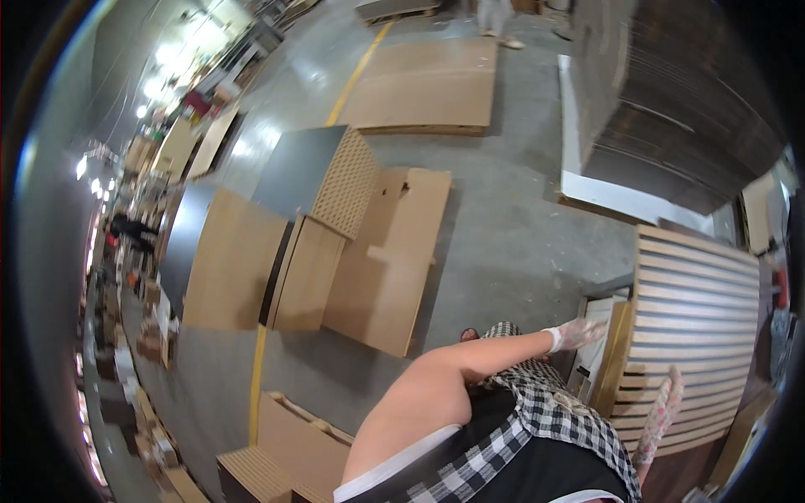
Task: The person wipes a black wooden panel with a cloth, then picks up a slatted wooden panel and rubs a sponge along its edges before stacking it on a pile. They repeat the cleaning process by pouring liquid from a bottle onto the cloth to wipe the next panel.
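To my right stands a stack of pale wooden slats, lying side by side with dark gaps between them. My left hand, in a light patterned glove, is stretched out toward the stack's near left corner, fingers extended and nothing visible in them. Beside that hand a tan board edge runs along the stack. Over the lower slats is my right hand in a floral glove, its fingers straight. Whether it touches the slats I cannot tell.
Dark brown panels are piled on a white-topped base at the upper right. A cardboard-covered pallet, a tan board and wood-faced panels stand to the left. A person's legs show at the top.
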`<state>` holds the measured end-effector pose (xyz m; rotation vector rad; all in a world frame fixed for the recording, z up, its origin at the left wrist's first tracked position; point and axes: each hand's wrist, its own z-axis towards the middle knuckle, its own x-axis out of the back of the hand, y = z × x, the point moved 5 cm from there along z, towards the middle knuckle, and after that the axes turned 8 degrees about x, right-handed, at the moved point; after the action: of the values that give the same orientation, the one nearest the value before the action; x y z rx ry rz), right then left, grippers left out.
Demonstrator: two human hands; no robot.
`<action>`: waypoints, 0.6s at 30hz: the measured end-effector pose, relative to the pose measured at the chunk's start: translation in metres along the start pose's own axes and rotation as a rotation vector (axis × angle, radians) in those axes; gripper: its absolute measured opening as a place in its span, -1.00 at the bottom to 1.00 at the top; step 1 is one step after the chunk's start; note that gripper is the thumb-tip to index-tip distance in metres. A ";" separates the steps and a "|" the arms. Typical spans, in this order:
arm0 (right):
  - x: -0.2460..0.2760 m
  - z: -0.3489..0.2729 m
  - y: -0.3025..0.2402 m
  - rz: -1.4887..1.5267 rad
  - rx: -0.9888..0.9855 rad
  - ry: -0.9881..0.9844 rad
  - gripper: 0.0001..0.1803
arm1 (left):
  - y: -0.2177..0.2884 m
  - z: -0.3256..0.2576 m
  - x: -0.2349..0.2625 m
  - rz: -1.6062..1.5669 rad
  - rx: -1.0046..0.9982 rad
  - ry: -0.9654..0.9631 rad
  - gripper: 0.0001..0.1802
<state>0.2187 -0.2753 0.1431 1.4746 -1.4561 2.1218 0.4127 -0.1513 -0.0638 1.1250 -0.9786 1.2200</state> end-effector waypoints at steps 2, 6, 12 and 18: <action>-0.042 0.012 -0.061 0.400 -0.029 -0.009 -0.65 | -0.031 -0.038 0.042 -0.694 0.055 -0.378 -0.58; -0.141 0.010 -0.190 0.232 0.239 -0.643 -0.69 | -0.096 -0.201 0.096 -0.776 0.865 -0.707 -0.48; -0.225 -0.011 -0.302 -0.099 1.011 -1.062 -0.61 | -0.093 -0.361 0.094 -0.799 1.191 -0.465 -0.59; -0.279 -0.005 -0.357 -0.113 1.224 -1.238 -0.60 | -0.049 -0.372 0.072 -1.077 1.453 -0.378 -0.54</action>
<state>0.5709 0.0096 0.1398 3.5082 0.2039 2.0201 0.4611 0.2273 -0.0712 2.5653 0.5665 0.6407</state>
